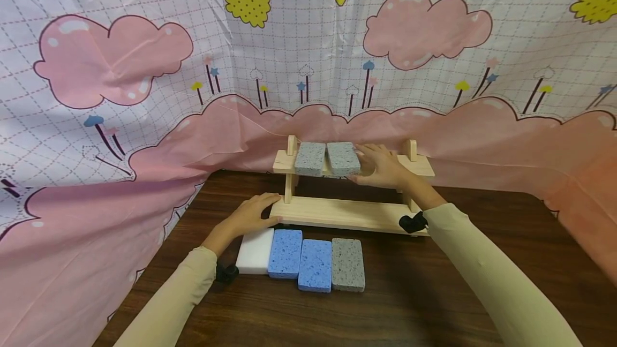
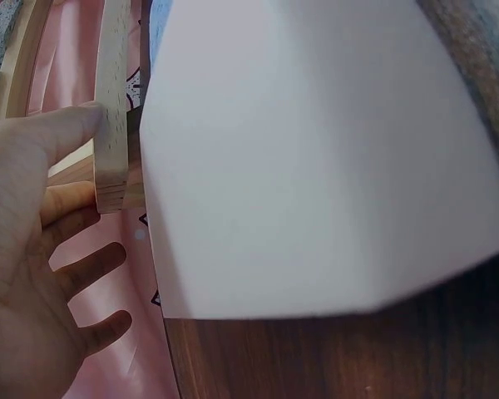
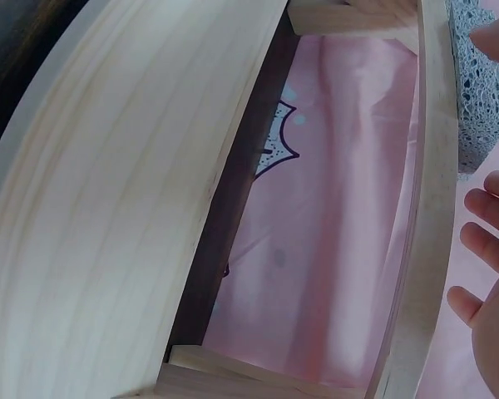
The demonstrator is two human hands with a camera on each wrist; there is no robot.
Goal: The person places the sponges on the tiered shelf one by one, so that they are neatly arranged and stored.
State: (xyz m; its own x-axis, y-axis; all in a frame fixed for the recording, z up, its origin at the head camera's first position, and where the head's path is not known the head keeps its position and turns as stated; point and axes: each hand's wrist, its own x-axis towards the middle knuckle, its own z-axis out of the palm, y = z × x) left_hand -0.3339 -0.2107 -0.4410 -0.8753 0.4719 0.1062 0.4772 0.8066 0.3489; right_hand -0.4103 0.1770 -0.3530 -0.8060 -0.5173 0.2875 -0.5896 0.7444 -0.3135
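Two light grey sponges (image 1: 343, 157) lie side by side on the upper board of a two-tier wooden rack (image 1: 337, 212). My right hand (image 1: 383, 167) is at the right side of the second one, thumb by its front corner and fingers toward the back. In the right wrist view the thumb overlaps that sponge, while the other fingers are spread apart, nearly straight. My left hand (image 1: 250, 216) holds the left end of the rack's lower board, thumb on the front edge (image 2: 111, 158) and index finger behind it; its other fingers are spread.
In front of the rack, a white sponge (image 1: 255, 251), two blue sponges (image 1: 285, 253) and a darker grey sponge (image 1: 348, 264) lie in a row on the dark wooden table (image 1: 424, 304). A patterned pink and white cloth (image 1: 308, 84) hangs behind and beside the table.
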